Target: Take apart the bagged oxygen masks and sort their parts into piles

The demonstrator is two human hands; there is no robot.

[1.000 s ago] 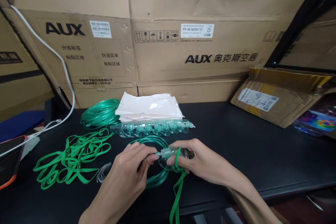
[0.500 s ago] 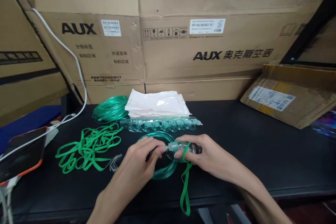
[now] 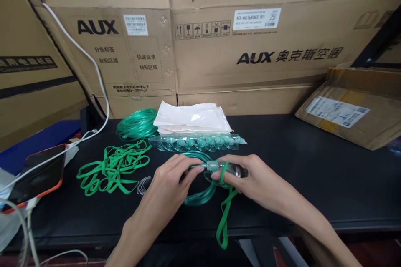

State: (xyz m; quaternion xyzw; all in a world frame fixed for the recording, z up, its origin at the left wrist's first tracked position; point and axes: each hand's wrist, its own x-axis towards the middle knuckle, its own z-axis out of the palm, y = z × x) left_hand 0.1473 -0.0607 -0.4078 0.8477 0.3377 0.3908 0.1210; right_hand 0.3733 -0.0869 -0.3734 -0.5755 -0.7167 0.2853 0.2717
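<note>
My right hand (image 3: 255,175) is closed around a clear oxygen mask (image 3: 232,169), its pale green connector (image 3: 212,166) pointing left. A green elastic strap (image 3: 223,225) loops over the mask and hangs down toward the table's front edge. Finger and thumb of my left hand (image 3: 173,181) pinch the end of a green tube right at the connector; how far the two are joined I cannot tell. The rest of that green tubing (image 3: 200,198) lies coiled on the table beneath both hands, partly hidden by them.
Behind the hands lie a row of nested clear masks (image 3: 197,142), white plastic bags (image 3: 191,117) and another tubing coil (image 3: 137,123). To the left are tangled green straps (image 3: 114,169), thin metal strips (image 3: 143,185) and a phone (image 3: 40,171) with cables. A cardboard box (image 3: 338,108) sits at right.
The view has shifted a little, so everything sits slightly higher and further right. Both hands keep their hold, with the tube end and the mask's connector still together.
</note>
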